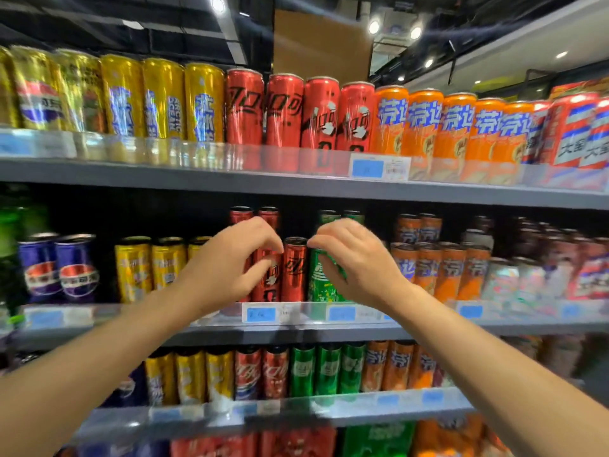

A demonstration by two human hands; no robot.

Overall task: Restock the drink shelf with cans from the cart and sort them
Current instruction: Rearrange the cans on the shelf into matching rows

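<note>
Both my hands are at the middle shelf (329, 328) of the drink rack. My left hand (230, 262) curls around a red cola can (267, 285) in the front row, with the fingers over its top and the thumb on its face. A second red cola can (295, 272) stands free between my hands. My right hand (357, 262) holds a green soda can (321, 285) just right of it, index finger at the rim and thumb on the side. Both held cans stand upright on the shelf, partly hidden by my hands.
On the middle shelf, blue cola cans (59, 268) and yellow cans (150, 267) stand to the left and orange cans (445, 272) to the right. The top shelf (230, 179) and lower shelf (296, 413) hold similar colour-sorted rows. Price tags line the shelf edges.
</note>
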